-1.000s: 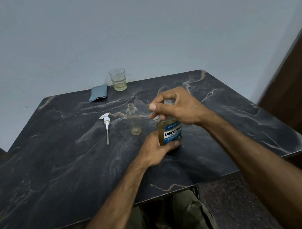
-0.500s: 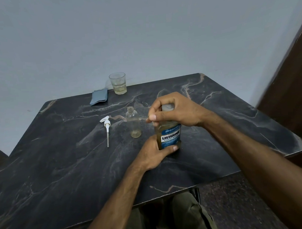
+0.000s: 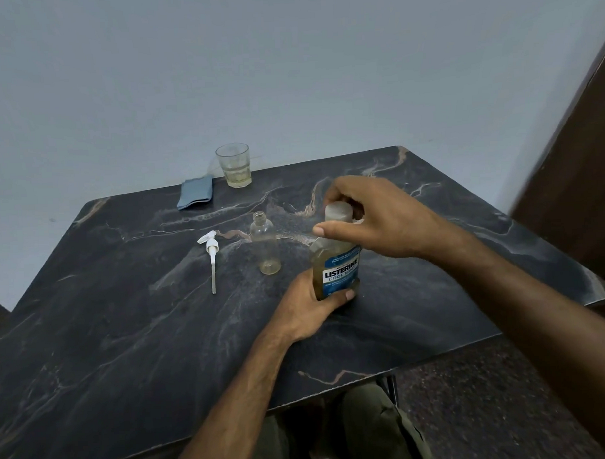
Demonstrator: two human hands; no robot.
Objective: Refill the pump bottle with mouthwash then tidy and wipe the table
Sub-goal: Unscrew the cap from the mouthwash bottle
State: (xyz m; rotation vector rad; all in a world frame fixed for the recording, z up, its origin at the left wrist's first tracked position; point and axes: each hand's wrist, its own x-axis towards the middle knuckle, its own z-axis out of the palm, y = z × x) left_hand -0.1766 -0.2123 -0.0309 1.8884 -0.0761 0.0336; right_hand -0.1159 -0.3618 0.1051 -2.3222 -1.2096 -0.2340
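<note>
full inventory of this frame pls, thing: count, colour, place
mouthwash bottle: 1, amber liquid, blue label, table centre, cap still on
pump bottle: 1, clear, open neck, upright, left of the mouthwash bottle, nearly empty
pump head: 1, white, with tube, lying flat left of the pump bottle
glass: 1, clear, a little pale liquid, far edge by the wall
cloth: 1, blue-grey, folded, left of the glass
table: 1, dark marbled top
wall: pale grey, behind table
left hand: 1, grip around mouthwash bottle base
right hand: 1, grip on the cap
</note>
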